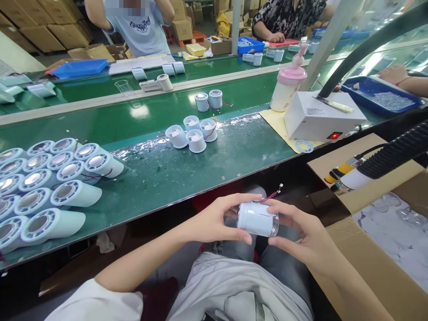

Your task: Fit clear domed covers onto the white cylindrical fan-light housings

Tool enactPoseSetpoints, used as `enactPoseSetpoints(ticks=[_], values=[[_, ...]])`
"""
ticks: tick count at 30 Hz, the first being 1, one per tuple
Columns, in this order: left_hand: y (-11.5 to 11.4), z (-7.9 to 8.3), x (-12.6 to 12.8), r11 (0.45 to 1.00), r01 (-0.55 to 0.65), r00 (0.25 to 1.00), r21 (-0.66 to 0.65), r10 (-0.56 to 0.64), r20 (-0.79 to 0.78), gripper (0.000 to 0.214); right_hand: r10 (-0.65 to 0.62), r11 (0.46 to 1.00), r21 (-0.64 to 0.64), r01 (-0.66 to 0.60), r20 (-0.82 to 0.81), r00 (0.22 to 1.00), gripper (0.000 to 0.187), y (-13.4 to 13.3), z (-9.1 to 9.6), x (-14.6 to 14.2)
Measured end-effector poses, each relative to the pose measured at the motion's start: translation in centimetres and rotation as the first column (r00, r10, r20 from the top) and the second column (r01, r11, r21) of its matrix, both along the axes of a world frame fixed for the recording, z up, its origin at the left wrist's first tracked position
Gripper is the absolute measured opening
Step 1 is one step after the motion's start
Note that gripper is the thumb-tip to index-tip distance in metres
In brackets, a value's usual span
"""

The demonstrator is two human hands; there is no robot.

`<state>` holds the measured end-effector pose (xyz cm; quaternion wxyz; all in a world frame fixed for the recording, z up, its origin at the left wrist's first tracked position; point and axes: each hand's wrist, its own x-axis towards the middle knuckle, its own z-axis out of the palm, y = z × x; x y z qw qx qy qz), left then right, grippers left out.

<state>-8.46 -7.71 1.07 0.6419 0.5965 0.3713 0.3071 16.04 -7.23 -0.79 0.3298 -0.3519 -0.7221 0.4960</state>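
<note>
Over my lap I hold a small white cylindrical part (256, 218) with a clear end cap and a thin red wire ending in a white plug (274, 192). My left hand (214, 218) grips its left end with fingers wrapped round. Pinching the right, clear end is my right hand (297, 227). Both hands sit below the near edge of the green conveyor belt (234, 151).
Several white angled housings (50, 187) are stacked at the belt's left. A few small white cups (192, 133) stand mid-belt. A white box with a red switch (321, 118), a pink-lidded bottle (287, 87) and a cardboard box (384, 249) are at right. Other people work across the belt.
</note>
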Motion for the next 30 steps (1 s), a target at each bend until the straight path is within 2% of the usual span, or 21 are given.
enactPoseSetpoints(ticks=[4, 8, 11, 14, 17, 19, 21, 23, 26, 30], values=[[-0.1, 0.3, -0.1, 0.997, 0.012, 1.000, 0.080, -0.011, -0.012, 0.073, 0.006, 0.998, -0.066, -0.007, -0.018, 1.000, 0.044, -0.2, 0.5, 0.0], [-0.3, 0.4, -0.1, 0.996, 0.016, 1.000, 0.086, -0.016, -0.006, 0.072, 0.008, 0.983, -0.180, -0.016, -0.041, 0.999, 0.042, -0.2, 0.5, 0.1], [-0.2, 0.1, -0.1, 1.000, 0.006, 0.999, 0.017, -0.007, 0.043, 0.076, -0.002, 0.956, -0.292, -0.029, -0.105, 0.994, 0.041, -0.1, -0.2, 0.1], [0.9, -0.8, 0.6, 0.994, -0.017, 0.993, -0.106, 0.030, 0.118, 0.082, -0.097, 0.922, -0.386, -0.016, -0.270, 0.958, 0.042, -0.3, -1.8, 0.0], [3.4, -2.2, 2.7, 0.977, -0.015, 0.981, -0.214, 0.057, 0.188, 0.080, -0.342, 0.873, -0.467, 0.142, -0.377, 0.861, 0.044, -1.0, -4.1, 0.0], [5.5, -3.2, 4.9, 0.965, 0.001, 0.974, -0.263, 0.058, 0.217, 0.074, -0.547, 0.789, -0.531, 0.308, -0.378, 0.747, 0.047, -1.5, -5.6, 0.2], [7.5, -4.0, 7.5, 0.957, 0.045, 0.973, -0.287, 0.024, 0.230, 0.068, -0.691, 0.698, -0.563, 0.442, -0.367, 0.623, 0.048, -1.8, -6.9, 0.7], [9.2, -4.5, 10.0, 0.951, 0.116, 0.970, -0.287, -0.046, 0.238, 0.063, -0.763, 0.638, -0.558, 0.530, -0.370, 0.530, 0.046, -1.8, -7.8, 1.3], [10.9, -4.7, 12.7, 0.938, 0.220, 0.958, -0.267, -0.155, 0.243, 0.059, -0.812, 0.584, -0.543, 0.604, -0.390, 0.434, 0.047, -1.4, -8.5, 2.3], [12.0, -4.4, 14.1, 0.930, 0.288, 0.942, -0.228, -0.233, 0.240, 0.057, -0.820, 0.570, -0.538, 0.622, -0.425, 0.384, 0.048, -0.7, -8.6, 3.3]])
